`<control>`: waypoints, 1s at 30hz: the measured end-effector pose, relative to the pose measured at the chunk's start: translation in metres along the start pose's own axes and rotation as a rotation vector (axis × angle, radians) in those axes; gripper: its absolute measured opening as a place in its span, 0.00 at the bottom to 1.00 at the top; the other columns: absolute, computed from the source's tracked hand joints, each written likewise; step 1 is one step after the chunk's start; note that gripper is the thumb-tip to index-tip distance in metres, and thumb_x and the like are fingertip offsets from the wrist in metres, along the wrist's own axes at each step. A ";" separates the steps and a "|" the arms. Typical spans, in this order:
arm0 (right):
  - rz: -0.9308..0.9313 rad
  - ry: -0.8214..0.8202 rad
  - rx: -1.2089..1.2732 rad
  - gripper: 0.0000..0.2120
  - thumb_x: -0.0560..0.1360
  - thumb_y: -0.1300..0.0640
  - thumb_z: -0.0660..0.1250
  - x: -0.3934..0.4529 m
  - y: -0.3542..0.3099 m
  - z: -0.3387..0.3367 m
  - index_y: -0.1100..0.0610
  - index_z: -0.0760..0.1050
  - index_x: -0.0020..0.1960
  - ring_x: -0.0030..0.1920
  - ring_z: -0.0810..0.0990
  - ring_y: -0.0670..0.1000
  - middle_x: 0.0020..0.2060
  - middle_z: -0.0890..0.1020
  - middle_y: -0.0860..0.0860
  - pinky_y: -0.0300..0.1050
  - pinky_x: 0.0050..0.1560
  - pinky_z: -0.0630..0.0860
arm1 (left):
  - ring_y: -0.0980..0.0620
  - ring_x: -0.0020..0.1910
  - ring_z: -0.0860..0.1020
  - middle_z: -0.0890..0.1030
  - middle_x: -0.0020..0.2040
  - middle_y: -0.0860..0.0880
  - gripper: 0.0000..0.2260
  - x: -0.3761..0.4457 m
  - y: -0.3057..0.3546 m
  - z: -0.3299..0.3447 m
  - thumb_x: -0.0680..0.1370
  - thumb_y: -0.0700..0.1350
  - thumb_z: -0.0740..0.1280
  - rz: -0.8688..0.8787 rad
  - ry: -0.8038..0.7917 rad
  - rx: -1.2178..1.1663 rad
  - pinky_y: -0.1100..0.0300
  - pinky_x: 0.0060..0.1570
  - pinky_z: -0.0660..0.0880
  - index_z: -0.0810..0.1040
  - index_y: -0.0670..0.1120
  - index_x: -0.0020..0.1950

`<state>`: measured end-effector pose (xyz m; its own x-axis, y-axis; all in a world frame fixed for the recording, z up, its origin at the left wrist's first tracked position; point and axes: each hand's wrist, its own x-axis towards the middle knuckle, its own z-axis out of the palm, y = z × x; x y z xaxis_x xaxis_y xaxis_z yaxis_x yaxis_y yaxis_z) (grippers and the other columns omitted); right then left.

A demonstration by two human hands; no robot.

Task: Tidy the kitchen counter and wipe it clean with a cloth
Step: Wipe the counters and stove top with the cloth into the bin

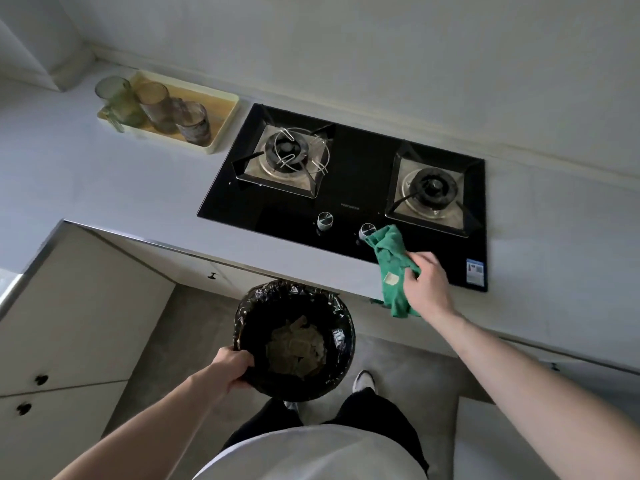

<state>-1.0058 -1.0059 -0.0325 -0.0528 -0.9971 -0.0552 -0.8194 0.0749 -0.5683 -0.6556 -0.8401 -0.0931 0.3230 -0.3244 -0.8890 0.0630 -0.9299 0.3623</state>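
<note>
My right hand (pixel 426 285) grips a crumpled green cloth (pixel 390 261) at the front edge of the black glass hob (pixel 349 188), just right of the right-hand knob (pixel 367 231). Part of the cloth hangs over the edge of the grey counter (pixel 104 188). My left hand (pixel 232 369) holds the rim of a bin (pixel 294 337) lined with a black bag, below counter height, in front of me. Crumpled scraps lie in the bottom of the bin.
A pale yellow tray (pixel 221 114) with three glass cups stands on the counter, left of the hob. The hob has two burners and a second knob (pixel 325 221). Cream cabinet doors (pixel 69 323) are at lower left. My feet stand on the grey floor.
</note>
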 end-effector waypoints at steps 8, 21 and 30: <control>0.157 -0.173 -0.191 0.25 0.76 0.65 0.66 0.026 0.049 0.025 0.56 0.74 0.72 0.62 0.76 0.59 0.68 0.71 0.53 0.50 0.66 0.73 | 0.41 0.31 0.83 0.81 0.35 0.39 0.08 -0.005 -0.011 0.033 0.71 0.28 0.65 -0.020 0.075 -0.040 0.49 0.28 0.82 0.80 0.33 0.47; -0.160 -0.488 0.182 0.20 0.76 0.65 0.62 -0.040 0.083 -0.017 0.52 0.80 0.65 0.61 0.78 0.47 0.62 0.81 0.47 0.44 0.67 0.74 | 0.40 0.32 0.80 0.79 0.39 0.37 0.07 -0.052 -0.040 0.147 0.73 0.27 0.65 -0.067 0.143 -0.149 0.57 0.20 0.76 0.78 0.31 0.49; 0.084 0.089 0.140 0.17 0.75 0.64 0.66 0.055 0.235 -0.147 0.56 0.81 0.62 0.54 0.82 0.55 0.56 0.84 0.54 0.46 0.56 0.78 | 0.42 0.31 0.79 0.79 0.36 0.39 0.07 -0.085 -0.055 0.214 0.73 0.27 0.63 -0.065 0.129 -0.165 0.58 0.20 0.77 0.78 0.35 0.45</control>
<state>-1.2848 -1.0455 -0.0484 -0.1725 -0.9843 -0.0380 -0.7229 0.1527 -0.6739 -0.8885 -0.7989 -0.0976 0.4304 -0.2299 -0.8729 0.2377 -0.9040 0.3553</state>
